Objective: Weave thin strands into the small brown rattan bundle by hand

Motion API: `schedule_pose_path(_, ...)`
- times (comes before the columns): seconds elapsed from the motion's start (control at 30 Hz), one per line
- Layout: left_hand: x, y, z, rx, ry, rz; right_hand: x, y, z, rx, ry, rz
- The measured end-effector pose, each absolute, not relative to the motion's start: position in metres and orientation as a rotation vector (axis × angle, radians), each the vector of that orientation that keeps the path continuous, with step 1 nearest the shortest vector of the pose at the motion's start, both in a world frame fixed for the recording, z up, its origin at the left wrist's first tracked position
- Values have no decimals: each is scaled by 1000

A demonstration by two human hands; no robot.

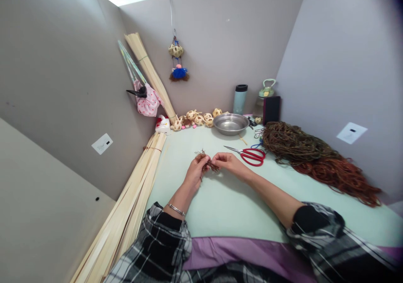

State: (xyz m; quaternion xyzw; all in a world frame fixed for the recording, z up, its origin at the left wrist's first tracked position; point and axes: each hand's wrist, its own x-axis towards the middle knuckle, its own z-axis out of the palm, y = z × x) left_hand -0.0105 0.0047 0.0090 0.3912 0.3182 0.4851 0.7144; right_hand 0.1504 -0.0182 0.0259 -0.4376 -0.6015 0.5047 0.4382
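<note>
My left hand [195,172] and my right hand [227,161] meet over the pale green table [226,199]. Between them they pinch a small tuft of brown fibre strands [208,160], with loose ends sticking up to the left. Both hands have their fingers closed on the tuft. A silver bracelet sits on my left wrist. Red-handled scissors [250,154] lie just right of my right hand, blades pointing left.
A heap of brown and reddish fibre [315,159] fills the right side. A metal bowl [231,124], small woven balls [198,118], a flask [239,99] and a jug [265,95] stand at the back. Bamboo strips [132,216] lie along the left edge; grey walls enclose the table.
</note>
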Motion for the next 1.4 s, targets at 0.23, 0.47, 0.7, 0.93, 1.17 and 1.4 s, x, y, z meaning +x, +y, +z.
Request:
schedule_pose_path(0.23,-10,4,10,849,711,1077,148,-17,26,-1109,-1561,1150)
schedule_pose_path(0.47,-10,5,5,935,756,1077,149,-14,20,-1194,-1616,971)
schedule_pose_path(0.7,-8,1,9,1027,734,1026,149,-12,20,-1180,-1530,828)
schedule_pose_path(0.93,-10,3,10,838,717,1032,152,-9,24,-1131,-1384,979)
schedule_pose_path(1.17,-8,1,9,909,714,1013,148,-17,26,-1172,-1562,1079)
schedule_pose_path(1.4,-7,0,10,949,719,1009,149,-14,24,-1173,-1547,1074)
